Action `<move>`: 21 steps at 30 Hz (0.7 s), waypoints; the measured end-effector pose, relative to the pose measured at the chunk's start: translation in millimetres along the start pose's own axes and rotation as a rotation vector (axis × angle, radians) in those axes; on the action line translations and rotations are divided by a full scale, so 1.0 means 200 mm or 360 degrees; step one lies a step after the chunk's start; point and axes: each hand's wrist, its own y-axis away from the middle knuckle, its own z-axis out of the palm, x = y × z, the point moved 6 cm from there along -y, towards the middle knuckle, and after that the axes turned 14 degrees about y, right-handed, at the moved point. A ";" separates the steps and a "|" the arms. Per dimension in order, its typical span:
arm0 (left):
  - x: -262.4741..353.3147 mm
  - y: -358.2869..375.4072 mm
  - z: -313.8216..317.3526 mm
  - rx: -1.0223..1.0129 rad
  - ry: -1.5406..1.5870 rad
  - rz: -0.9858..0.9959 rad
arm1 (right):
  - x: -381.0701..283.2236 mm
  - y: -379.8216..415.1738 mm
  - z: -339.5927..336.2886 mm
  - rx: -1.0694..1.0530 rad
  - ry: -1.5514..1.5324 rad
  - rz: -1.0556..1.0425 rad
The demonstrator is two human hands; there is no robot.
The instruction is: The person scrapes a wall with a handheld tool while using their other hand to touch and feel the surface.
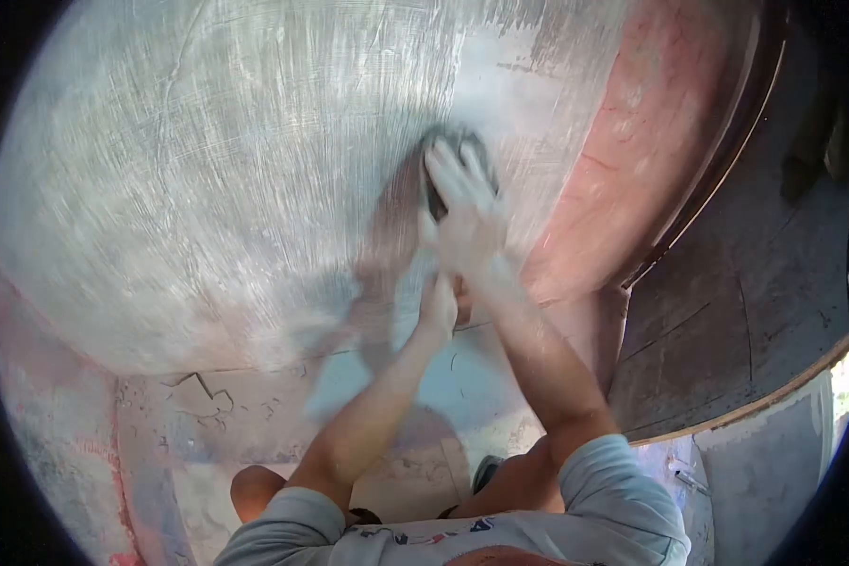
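A broad wall [208, 189] fills most of the view, coated in pale grey-white filler scored with fine curving scratch lines, which suggests it is being rubbed smooth. To its right runs a pinkish, uncoated strip of plaster [651, 123], and beyond that a dark wooden door [726, 302] edged by its frame. Below the wall lies a cracked, stained floor [217, 406] (a bare knee shows near the bottom edge, above the grey shirt [613, 500]).

Both arms reach up and forward. The right hand [467, 212], dusted white, lies flat with its fingers spread over a dark sanding pad [453, 156], pressing it against the wall near the boundary between the grey coat and the pink strip; the open palm looks placed to spread pressure evenly over the pad. The left hand [439, 307] sits just below, curled against the right wrist, seemingly to brace it and add force. Motion blur hides the left fingers, so I cannot tell how tightly they close.
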 end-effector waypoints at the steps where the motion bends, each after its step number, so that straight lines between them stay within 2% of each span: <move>1: 0.06 -0.13 0.14 0.0375 0.0540 0.0333 | -0.01 -0.14 -0.08 0.0116 0.0059 -0.0032; 3: 0.34 -0.14 0.36 -0.0269 0.0130 -0.0031 | 0.01 -0.45 -0.20 0.0257 -0.0093 -0.0026; 5: 0.55 -0.05 0.58 -0.0659 0.0084 -0.0224 | 0.02 -0.62 -0.30 0.0304 -0.0010 0.0003; 6: 0.53 -0.05 0.58 -0.0659 0.0084 -0.0231 | 0.03 -0.63 -0.30 0.0347 0.0063 -0.0059; 8: 0.43 -0.06 0.52 -0.0319 0.0048 -0.0074 | 0.02 -0.53 -0.29 0.0179 0.0038 0.0006; 9: 0.34 -0.04 0.47 0.0034 0.0251 -0.0079 | 0.05 -0.40 -0.16 0.0307 -0.0079 -0.0077; 10: 0.23 0.02 0.38 0.0388 0.0450 -0.0079 | 0.05 -0.28 -0.09 0.0161 -0.0039 -0.0037; 12: -0.14 -0.12 -0.13 -0.0197 0.0179 -0.0229 | 0.00 0.05 0.05 -0.0010 -0.0006 -0.0009; 14: -0.21 -0.02 -0.25 -0.0176 0.0101 -0.0248 | -0.02 0.17 0.09 -0.0008 -0.0005 -0.0030; 15: -0.10 0.08 -0.17 0.0042 0.0075 -0.0266 | -0.03 0.17 0.09 -0.0067 -0.0007 -0.0014; 16: -0.04 0.05 -0.08 0.0040 0.0071 -0.0259 | -0.03 0.15 0.08 -0.0131 -0.0011 0.0001; 18: 0.15 -0.05 0.10 0.0007 0.0093 0.0232 | -0.03 -0.12 -0.03 0.0038 -0.0004 -0.0039; 20: 0.42 -0.06 0.39 -0.0245 0.0109 0.0060 | -0.02 -0.47 -0.18 0.0216 -0.0107 -0.0035; 21: 0.50 -0.07 0.44 -0.0243 0.0105 0.0046 | -0.01 -0.58 -0.24 0.0265 -0.0168 -0.0010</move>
